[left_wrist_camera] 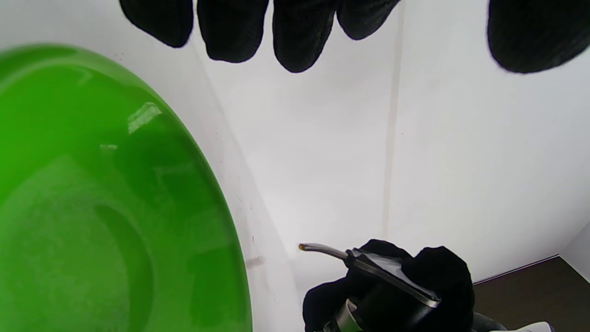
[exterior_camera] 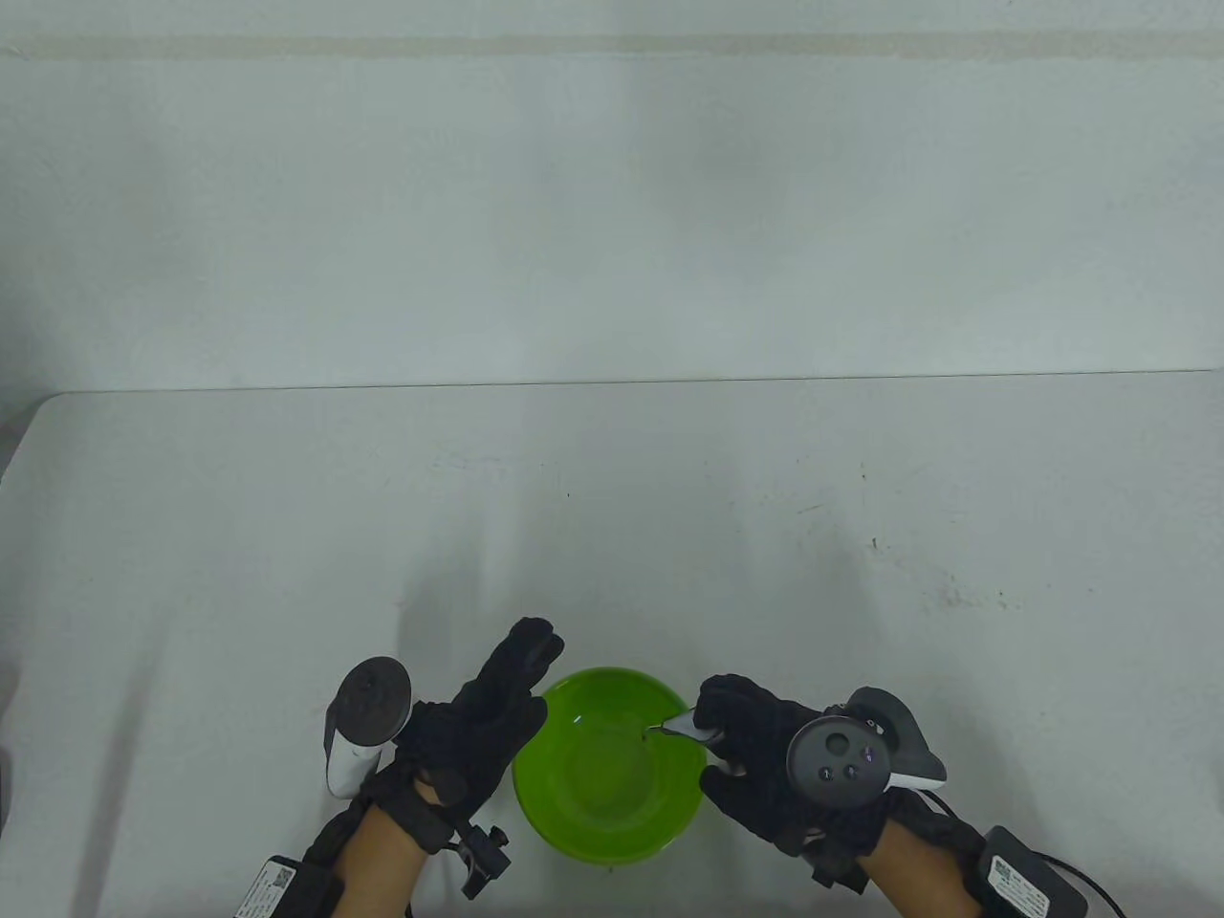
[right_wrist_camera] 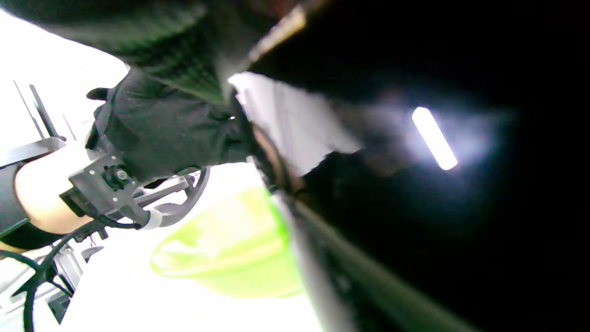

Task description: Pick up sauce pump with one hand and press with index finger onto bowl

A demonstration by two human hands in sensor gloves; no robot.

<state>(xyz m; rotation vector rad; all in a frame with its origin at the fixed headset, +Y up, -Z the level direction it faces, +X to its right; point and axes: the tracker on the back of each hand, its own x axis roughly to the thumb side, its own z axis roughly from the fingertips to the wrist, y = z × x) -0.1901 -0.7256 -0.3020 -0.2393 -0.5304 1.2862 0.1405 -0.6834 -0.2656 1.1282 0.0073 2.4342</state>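
The dark sauce pump with a thin metal spout (exterior_camera: 681, 724) is gripped by the right hand (exterior_camera: 765, 765), its nozzle over the round green plastic bowl (exterior_camera: 609, 765) from three o'clock. The left hand (exterior_camera: 483, 722), fingers spread and holding nothing, is rested at the bowl's ten o'clock. Sauce could be spilled past the rim if the spout is tilted during the press.

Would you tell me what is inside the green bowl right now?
The green bowl looks empty, with only glare inside. The sauce pump spout reaches over its right rim; the right hand covers the pump's body.

Even overhead light washing the table (exterior_camera: 612, 497), soft shadows trailing, glare glinting on the bowl (left_wrist_camera: 92, 193), right wrist view blurring, half dark.
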